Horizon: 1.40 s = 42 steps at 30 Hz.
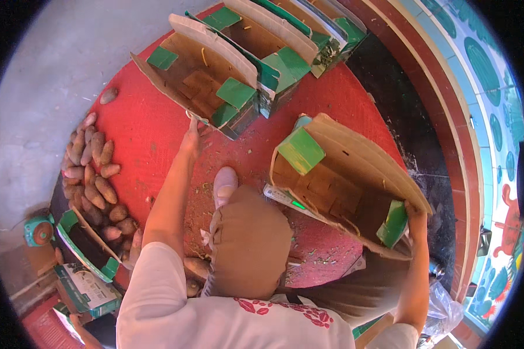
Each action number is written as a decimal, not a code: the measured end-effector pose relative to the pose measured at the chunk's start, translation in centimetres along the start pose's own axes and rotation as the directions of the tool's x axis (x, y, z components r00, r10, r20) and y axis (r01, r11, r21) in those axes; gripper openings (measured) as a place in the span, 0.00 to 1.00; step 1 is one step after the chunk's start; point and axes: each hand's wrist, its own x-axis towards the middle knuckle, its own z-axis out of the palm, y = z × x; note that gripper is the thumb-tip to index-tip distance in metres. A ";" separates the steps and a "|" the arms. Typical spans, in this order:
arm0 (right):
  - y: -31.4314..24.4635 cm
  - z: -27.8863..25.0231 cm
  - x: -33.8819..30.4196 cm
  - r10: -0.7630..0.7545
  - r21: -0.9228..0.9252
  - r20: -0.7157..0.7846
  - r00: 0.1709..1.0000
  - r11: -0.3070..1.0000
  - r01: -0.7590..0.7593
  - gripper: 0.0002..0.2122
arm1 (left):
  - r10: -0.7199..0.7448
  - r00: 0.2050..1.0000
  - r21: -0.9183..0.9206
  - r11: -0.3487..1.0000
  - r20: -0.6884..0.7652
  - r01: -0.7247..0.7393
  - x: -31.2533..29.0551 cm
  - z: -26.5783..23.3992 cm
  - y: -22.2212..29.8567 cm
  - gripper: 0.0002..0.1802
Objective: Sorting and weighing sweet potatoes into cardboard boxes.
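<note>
My left hand (193, 138) reaches forward to an open cardboard box (201, 61) with green flaps, its fingers curled on the near rim. Inside that box only bare brown cardboard and a small yellow strip show. On the right, my right hand (416, 224) grips the end wall of a second cardboard box (361, 148), also open on top and tilted, with green flaps at both ends. A flat scale (282, 196) with a green-lit display sticks out beneath this box's left edge. Whether the box rests fully on the scale I cannot tell.
A pile of sweet potatoes (102, 189) lies left on the red mat (140, 131). More open cardboard boxes (294, 61) stand in a row at the far side. Green cartons (90, 285) sit at lower left; a clear plastic bag (443, 308) lies lower right.
</note>
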 end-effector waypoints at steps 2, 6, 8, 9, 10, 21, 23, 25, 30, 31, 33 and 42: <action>1.4 0.3 0.8 -0.175 0.027 -0.089 0.980 0.984 0.178 0.13 | -0.026 0.999 0.032 0.999 0.040 0.025 -2.1 0.3 0.0 0.37; 0.4 0.8 2.2 -0.221 0.033 -0.045 0.974 0.974 0.223 0.12 | -0.035 0.987 0.171 0.985 0.156 0.008 -8.0 -0.4 0.0 0.29; -0.9 1.3 2.5 -0.277 -0.044 -0.007 0.961 0.960 0.276 0.12 | -0.027 0.969 0.197 0.980 0.246 -0.023 -11.2 -0.6 0.9 0.25; -0.4 1.4 2.7 -0.288 -0.049 -0.035 0.957 0.957 0.286 0.13 | -0.013 0.967 0.219 0.975 0.253 -0.044 -12.7 -0.2 1.4 0.25; 0.0 1.8 3.0 -0.305 -0.048 -0.059 0.950 0.952 0.303 0.14 | 0.008 0.968 0.240 0.968 0.251 -0.070 -14.2 -0.2 1.7 0.24; 0.5 1.1 4.1 -0.268 -0.147 -0.116 0.956 0.957 0.250 0.22 | 0.083 0.987 0.422 0.897 0.134 -0.132 -24.7 -6.4 -0.1 0.19; 0.5 0.7 3.8 -0.294 -0.200 -0.144 0.945 0.944 0.263 0.23 | 0.081 0.988 0.398 0.909 0.132 -0.128 -27.1 -6.6 -0.5 0.19; 0.9 0.8 3.4 -0.215 -0.074 -0.178 0.960 0.976 0.204 0.24 | 0.129 0.989 0.403 0.903 0.071 -0.147 -29.1 -6.6 -0.8 0.19; 0.5 -0.5 0.6 -0.267 0.035 -0.249 0.931 0.958 0.284 0.20 | 0.179 0.981 0.400 0.896 0.079 -0.196 -31.9 -7.0 -1.2 0.19; -0.3 -1.1 -0.7 -0.244 0.057 -0.253 0.936 0.962 0.266 0.21 | 0.192 0.977 0.387 0.898 0.088 -0.211 -32.7 -6.6 -1.1 0.19; -1.5 -1.7 -2.6 -0.337 0.138 -0.280 0.899 0.912 0.385 0.19 | 0.226 0.970 0.403 0.882 0.089 -0.242 -32.9 -6.6 -1.1 0.19; -7.7 0.7 -10.7 -0.909 -0.378 0.055 0.413 0.364 0.851 0.16 | 0.241 0.962 0.395 0.878 0.128 -0.272 -30.5 -4.0 -0.6 0.17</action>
